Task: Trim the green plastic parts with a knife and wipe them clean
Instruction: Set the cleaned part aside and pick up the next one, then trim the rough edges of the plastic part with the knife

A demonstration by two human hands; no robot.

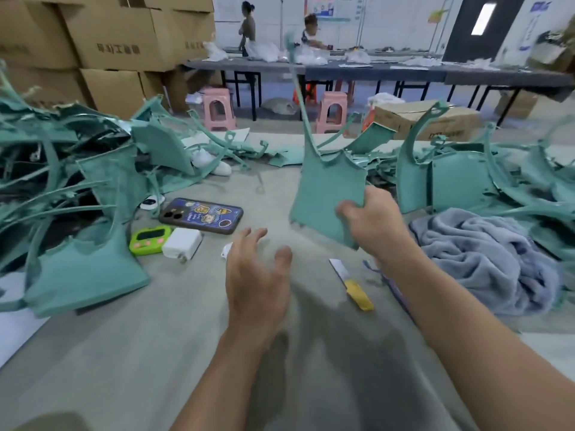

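My right hand (pixel 375 220) grips the lower right corner of a green plastic part (pixel 326 188), a flat panel with a long thin strap rising from its top, held upright above the table. My left hand (pixel 255 272) hovers open over the table, just left of and below the part, fingers spread and holding nothing. A knife with a yellow handle (pixel 357 292) lies on the table under my right forearm. A grey-blue towel (pixel 485 259) lies bunched at the right.
Heaps of green parts cover the table's left (pixel 71 188) and right (pixel 460 175). A phone (pixel 201 214), a green timer (pixel 150 239) and a white charger (pixel 182 243) lie left of centre. Cardboard boxes, pink stools and two people at a far table stand beyond.
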